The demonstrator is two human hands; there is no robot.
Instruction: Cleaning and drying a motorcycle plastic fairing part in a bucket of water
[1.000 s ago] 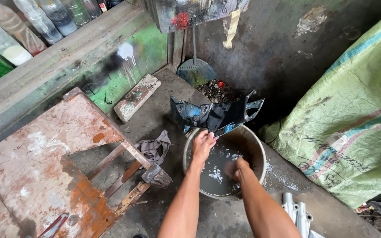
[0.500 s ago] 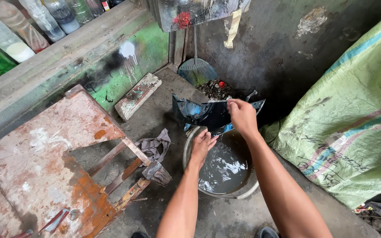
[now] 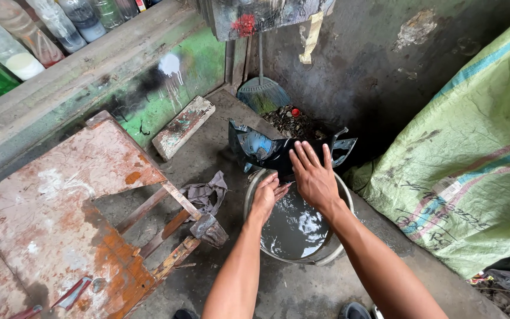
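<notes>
A round metal bucket point(image 3: 333, 252) of murky grey water stands on the concrete floor. A dark blue plastic panel point(image 3: 265, 149), curved and glossy, rests on the bucket's far rim. My right hand point(image 3: 314, 176) is spread flat, fingers apart, over the near edge of the panel and the water. My left hand point(image 3: 265, 196) hovers at the bucket's left rim with its fingers curled; whether it holds anything is unclear.
A rusty, paint-stained wooden table point(image 3: 60, 218) fills the left. A grey rag point(image 3: 206, 194) hangs on its frame. A wooden block point(image 3: 183, 127), a broom point(image 3: 262, 91) and a debris pile point(image 3: 293, 121) lie by the wall. A green woven sack point(image 3: 467, 147) is right. Bottles point(image 3: 60, 23) line a ledge.
My right hand came out of the water, reached up to the blue panel, and now lies flat at its near edge. My left hand stayed by the bucket's left rim.
</notes>
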